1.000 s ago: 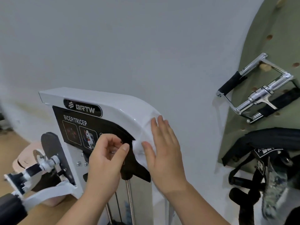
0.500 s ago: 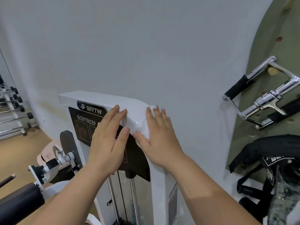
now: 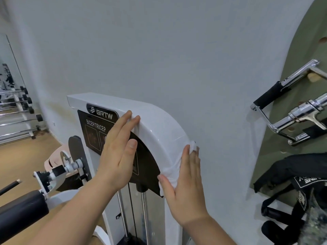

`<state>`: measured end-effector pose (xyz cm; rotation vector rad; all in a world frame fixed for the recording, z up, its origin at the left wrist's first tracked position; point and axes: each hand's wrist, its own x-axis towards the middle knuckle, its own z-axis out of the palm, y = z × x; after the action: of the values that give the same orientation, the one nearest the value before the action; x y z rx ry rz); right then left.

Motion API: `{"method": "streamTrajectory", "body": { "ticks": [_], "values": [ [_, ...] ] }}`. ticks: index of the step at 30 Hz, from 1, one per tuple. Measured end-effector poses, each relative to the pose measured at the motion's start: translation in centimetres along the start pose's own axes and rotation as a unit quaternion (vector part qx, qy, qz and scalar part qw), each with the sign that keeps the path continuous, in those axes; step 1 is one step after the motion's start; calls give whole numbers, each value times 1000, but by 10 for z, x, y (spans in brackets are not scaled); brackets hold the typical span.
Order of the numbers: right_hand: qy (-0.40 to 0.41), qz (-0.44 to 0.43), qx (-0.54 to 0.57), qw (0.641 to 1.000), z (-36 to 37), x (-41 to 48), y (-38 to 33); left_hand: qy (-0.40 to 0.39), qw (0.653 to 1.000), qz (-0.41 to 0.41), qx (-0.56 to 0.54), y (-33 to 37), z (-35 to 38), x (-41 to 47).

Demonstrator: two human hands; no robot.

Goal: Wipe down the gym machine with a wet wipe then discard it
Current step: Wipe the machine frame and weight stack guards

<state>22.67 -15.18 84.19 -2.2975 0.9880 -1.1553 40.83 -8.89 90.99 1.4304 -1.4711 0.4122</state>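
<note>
Wipe: I saw the thin white wet wipe [image 3: 172, 174] bunched and creased, moulded over the outer curve of the housing where its top edge bends down into the right edge. One fold poked out past the fingertips and a ragged corner hung below the thumb.
Machine: The glossy white gym machine [image 3: 159, 124] carried a black oval BRTW badge and a black BICEP/TRICEP placard, with chrome guide rods below.
Right hand: My view had the right hand [image 3: 185, 191] spread flat, fingers straight, pressing the wipe against that curve.
Left hand: The left hand [image 3: 118, 156] lay flat too, holding nothing, its fingertips on the housing's front edge just right of the badge and its palm over the placard.
Right of the machine: A chrome cable handle with black grips [image 3: 290, 112] hung on an olive-green pegboard [image 3: 300, 55], above black webbing straps [image 3: 292, 172].
Left of the machine: A dumbbell rack [image 3: 16, 110] stood on the wooden floor [image 3: 23, 156].
</note>
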Motion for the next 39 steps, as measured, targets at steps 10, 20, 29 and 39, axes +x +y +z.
{"method": "streamTrajectory", "body": {
  "ticks": [10,20,29,39],
  "values": [
    [-112,-133,-158,972,-36,94,-66,-4,997,80,-12,-28,-18,9],
    [-140,-102,-301,938,-14,135,-136,9,999,-27,21,-134,-59,51],
    [-139,-75,-471,868,76,198,-193,-8,1000,19,10,-229,-71,95],
    [-52,-28,-522,851,107,188,-204,22,991,104,-80,-254,-67,98]
  ]
}}
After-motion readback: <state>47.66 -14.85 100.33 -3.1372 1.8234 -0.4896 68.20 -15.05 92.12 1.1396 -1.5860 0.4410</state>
